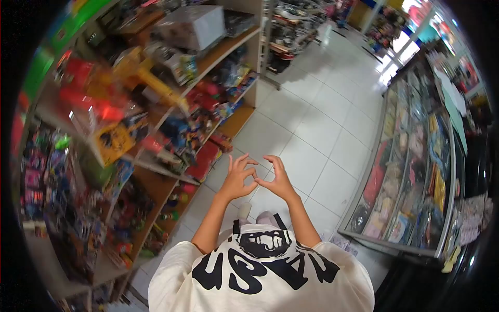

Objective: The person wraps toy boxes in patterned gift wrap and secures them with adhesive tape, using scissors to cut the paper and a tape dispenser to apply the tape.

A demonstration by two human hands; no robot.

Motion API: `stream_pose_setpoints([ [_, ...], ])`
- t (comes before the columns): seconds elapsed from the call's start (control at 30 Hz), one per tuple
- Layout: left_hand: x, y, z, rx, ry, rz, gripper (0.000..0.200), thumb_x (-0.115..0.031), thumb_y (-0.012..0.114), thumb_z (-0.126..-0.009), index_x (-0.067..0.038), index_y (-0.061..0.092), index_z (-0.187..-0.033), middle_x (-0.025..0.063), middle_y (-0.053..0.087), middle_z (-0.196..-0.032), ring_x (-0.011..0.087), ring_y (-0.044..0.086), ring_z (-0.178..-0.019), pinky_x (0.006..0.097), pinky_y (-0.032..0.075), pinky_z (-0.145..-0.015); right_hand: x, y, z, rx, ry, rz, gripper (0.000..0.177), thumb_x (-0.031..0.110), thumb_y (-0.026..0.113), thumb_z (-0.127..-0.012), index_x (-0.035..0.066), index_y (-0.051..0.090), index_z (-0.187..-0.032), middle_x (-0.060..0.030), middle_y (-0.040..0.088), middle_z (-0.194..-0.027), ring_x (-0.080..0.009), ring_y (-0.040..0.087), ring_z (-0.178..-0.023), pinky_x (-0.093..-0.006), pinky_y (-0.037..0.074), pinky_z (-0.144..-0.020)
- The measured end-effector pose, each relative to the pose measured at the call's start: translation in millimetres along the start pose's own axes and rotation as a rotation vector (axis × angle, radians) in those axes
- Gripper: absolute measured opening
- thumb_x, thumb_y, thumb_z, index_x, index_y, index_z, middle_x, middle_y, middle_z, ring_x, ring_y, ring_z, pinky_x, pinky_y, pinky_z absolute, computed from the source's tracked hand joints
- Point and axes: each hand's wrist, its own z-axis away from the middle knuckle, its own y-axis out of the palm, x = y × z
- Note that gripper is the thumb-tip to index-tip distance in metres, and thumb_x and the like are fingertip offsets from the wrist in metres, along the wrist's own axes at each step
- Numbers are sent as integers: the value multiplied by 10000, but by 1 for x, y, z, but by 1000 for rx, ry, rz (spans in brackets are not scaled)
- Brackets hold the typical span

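Both hands are raised in front of my chest over the tiled floor [312,130]. My left hand [239,179] is empty, its fingers spread and curved. Opposite it, my right hand [278,182] holds nothing either, with the fingers bent and standing apart from the thumb. The thumbs come together in the middle, right at each other's tips, while the index fingers stay separated by a gap. Below the hands are my cream shirt [312,281] with black lettering and my feet.
Wooden shelves [241,122] packed with colourful toys and packages rise on the left. A white box [192,26] stands on an upper shelf. To the right is a glass display case [400,244] full of bagged goods. A rack [288,39] stands farther along the aisle.
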Motion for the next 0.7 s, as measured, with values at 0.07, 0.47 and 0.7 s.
stream_pose_setpoints([
  [0.07,0,-11,26,-74,-59,-29,121,-190,636,-676,-112,547,-696,32,543,-1150,324,323,-1281,607,45,-1069,9,19,0,108,-40,-40,677,220,766,-675,71,422,-1239,-130,439,-1215,-293,430,-1172,-386,367,-974],
  [0.47,-57,8,164,-445,-417,-129,108,-198,639,-712,-122,608,-782,34,538,-1168,287,326,-1286,573,60,-1086,54,59,54,412,-155,159,830,421,759,-647,123,357,-1309,-110,243,-1431,-332,91,-1384,-622,17,-1016],
  [0.7,-64,-23,241,-752,-564,-248,598,-331,715,-728,-140,481,-1244,67,446,-1313,284,311,-1298,549,79,-1093,97,130,60,517,-330,119,811,412,774,-642,147,385,-1302,-92,294,-1426,-317,145,-1379,-602,67,-1030],
])
